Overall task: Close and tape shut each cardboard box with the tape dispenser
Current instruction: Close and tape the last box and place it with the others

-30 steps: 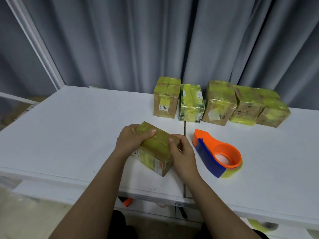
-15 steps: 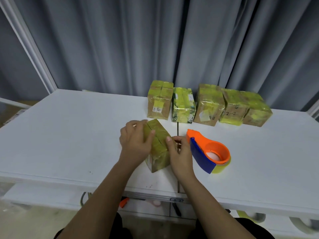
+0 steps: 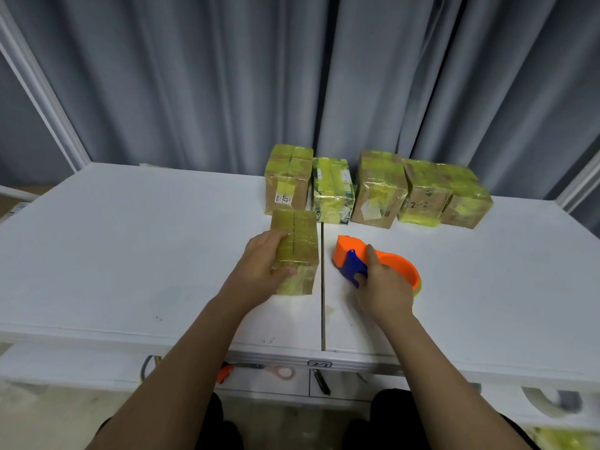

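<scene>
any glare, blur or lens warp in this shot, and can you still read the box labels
Head view: wide-angle warp bows the table edge and the white frame posts; soft, even light with faint shadows; mild glare on the yellow tape of the back row boxes; slight softness overall, "2-2" readable, other labels too small; left hand on the near box, right hand on the dispenser, both fairly sharp.

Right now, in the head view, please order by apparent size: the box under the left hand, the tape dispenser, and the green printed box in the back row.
1. Box under the left hand, though it is nearer the camera.
2 and 3. Tape dispenser and green printed box look alike; the right hand hides part of the dispenser, so I leave them unranked.
</scene>
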